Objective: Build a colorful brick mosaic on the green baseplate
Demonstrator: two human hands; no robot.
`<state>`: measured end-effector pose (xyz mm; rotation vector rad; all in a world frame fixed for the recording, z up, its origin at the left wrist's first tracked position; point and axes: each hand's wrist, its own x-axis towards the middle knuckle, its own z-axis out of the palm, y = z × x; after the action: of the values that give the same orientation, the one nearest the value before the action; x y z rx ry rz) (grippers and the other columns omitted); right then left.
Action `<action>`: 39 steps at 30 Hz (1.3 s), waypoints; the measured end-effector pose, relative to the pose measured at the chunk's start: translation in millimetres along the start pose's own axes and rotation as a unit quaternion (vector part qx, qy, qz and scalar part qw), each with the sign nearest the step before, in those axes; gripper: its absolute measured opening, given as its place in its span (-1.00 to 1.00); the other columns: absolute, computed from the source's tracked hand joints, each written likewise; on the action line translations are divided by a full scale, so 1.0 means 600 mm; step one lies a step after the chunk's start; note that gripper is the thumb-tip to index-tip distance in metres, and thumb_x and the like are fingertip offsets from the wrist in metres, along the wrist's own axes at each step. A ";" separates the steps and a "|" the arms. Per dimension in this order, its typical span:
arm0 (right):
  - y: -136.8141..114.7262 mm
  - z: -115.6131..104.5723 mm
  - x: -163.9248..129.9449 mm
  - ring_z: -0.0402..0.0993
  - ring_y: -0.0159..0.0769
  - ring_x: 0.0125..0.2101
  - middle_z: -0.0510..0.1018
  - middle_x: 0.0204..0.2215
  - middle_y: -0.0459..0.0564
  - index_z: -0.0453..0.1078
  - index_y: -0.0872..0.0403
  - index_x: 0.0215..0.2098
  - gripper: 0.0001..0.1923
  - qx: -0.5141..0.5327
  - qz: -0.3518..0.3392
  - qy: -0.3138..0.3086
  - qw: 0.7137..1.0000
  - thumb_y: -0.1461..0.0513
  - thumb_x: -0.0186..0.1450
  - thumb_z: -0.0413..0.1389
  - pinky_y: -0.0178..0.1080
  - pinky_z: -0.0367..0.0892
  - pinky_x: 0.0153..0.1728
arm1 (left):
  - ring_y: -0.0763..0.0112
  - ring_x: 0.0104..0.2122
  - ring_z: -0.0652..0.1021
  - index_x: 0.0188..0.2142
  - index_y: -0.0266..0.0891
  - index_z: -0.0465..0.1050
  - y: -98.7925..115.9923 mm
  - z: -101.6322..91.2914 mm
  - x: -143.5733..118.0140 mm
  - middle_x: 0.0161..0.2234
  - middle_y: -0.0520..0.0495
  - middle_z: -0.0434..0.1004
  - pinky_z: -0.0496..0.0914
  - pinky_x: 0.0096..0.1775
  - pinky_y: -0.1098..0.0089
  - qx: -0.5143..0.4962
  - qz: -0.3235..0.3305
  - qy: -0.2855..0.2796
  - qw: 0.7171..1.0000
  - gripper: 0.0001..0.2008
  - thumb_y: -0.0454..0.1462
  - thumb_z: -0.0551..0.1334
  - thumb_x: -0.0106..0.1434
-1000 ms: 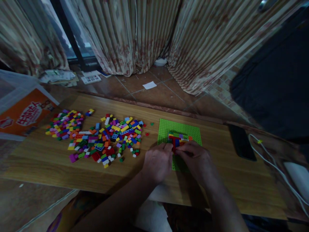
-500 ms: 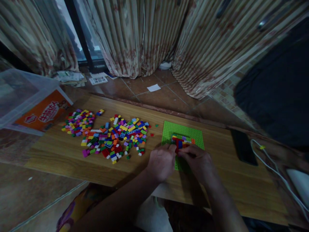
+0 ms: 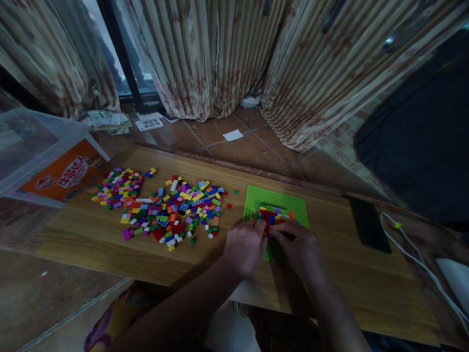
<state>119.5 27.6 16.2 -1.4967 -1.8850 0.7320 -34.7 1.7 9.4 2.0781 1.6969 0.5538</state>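
A green studded baseplate (image 3: 298, 201) lies on the wooden table, and a low build of toy bricks (image 3: 284, 213) in several colours stands on it. At the build's near side is a red brick (image 3: 267, 226), partly covered by fingers. My left hand (image 3: 244, 248) is closed, its fingertips against the left side of the red brick. From the right, my right hand (image 3: 301, 244) pinches at the same brick with thumb and forefinger. The fingers hide the near part of the build and the exact grip.
Loose bricks (image 3: 176, 208) in several colours are spread over the table's left half. Behind them at far left stands a clear plastic box (image 3: 40, 146) with an orange label. A black phone (image 3: 369, 225) lies right of the baseplate, beside a white cable (image 3: 414, 249).
Both hands stay at the red brick with almost no visible movement. The whole view has shifted very slightly.
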 end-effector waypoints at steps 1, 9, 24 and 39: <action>0.000 0.001 0.000 0.50 -0.27 -0.37 0.58 -0.40 -0.04 0.54 0.01 -0.43 -0.86 -0.001 -0.001 0.000 1.000 0.16 0.23 0.17 -0.21 0.37 -0.28 | 0.25 -0.22 0.56 -0.05 -0.17 0.36 0.000 -0.001 0.000 -0.19 -0.08 0.56 0.45 -0.19 0.27 0.001 -0.001 -0.001 1.000 -0.78 -0.28 0.13 0.30; 0.005 -0.002 -0.008 0.54 -0.23 -0.34 0.62 -0.34 -0.02 0.55 0.01 -0.37 -0.83 -0.016 -0.027 0.014 0.999 0.11 0.25 0.18 -0.19 0.41 -0.27 | 0.24 -0.26 0.58 -0.09 -0.19 0.38 0.002 0.001 -0.011 -0.23 -0.08 0.57 0.47 -0.22 0.26 -0.019 0.013 0.029 0.999 -0.80 -0.26 0.08 0.34; -0.100 0.073 -0.006 0.51 -0.24 -0.34 0.58 -0.33 -0.03 0.51 -0.01 -0.27 -0.80 -0.012 -0.104 0.043 0.994 0.10 0.33 0.09 -0.20 0.40 -0.31 | 0.45 -0.35 0.55 -0.24 -0.21 0.44 -0.050 -0.099 -0.012 -0.36 -0.04 0.56 0.42 -0.27 0.45 -0.243 0.005 0.288 0.926 -0.77 -0.25 0.02 0.39; -0.160 0.203 0.008 0.38 -0.10 -0.08 0.46 -0.13 0.10 0.48 0.06 -0.02 -0.70 -0.078 -0.194 -0.133 0.969 0.30 0.30 0.08 -0.04 0.36 -0.03 | 0.57 -0.61 0.28 -0.49 -0.24 0.39 -0.181 -0.209 -0.007 -0.62 0.13 0.29 0.20 -0.54 0.51 -0.367 -0.137 0.484 0.782 -0.81 -0.28 0.19 0.26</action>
<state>-34.2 7.1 7.9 -1.1031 -2.3948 0.6338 -192.4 24.6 56.2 0.9388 1.7129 2.0268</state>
